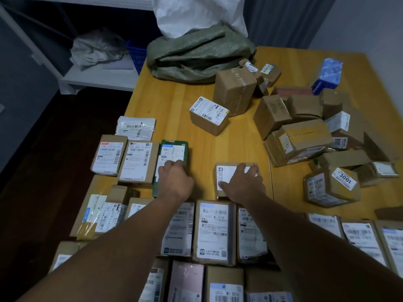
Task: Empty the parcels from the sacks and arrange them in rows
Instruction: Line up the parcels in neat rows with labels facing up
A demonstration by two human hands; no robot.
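My left hand (175, 180) lies on the near end of a green labelled parcel (174, 150), fingers curled over it, in the far row beside two brown boxes (139, 163). My right hand (244, 185) grips a brown parcel with a white label (226, 171) on the wooden table (165, 105), a gap to the right of the green one. Rows of labelled parcels (214, 232) fill the near side under my forearms. A loose heap of brown boxes (301, 136) lies at the right. A flattened green sack (196, 55) and a white sack (196, 14) sit at the far edge.
A small labelled box (208, 115) sits alone mid-table near a taller brown box (234, 90). A blue carton (328, 76) stands at the far right. A white shelf (98, 77) with a grey bundle stands left of the table, over a dark floor.
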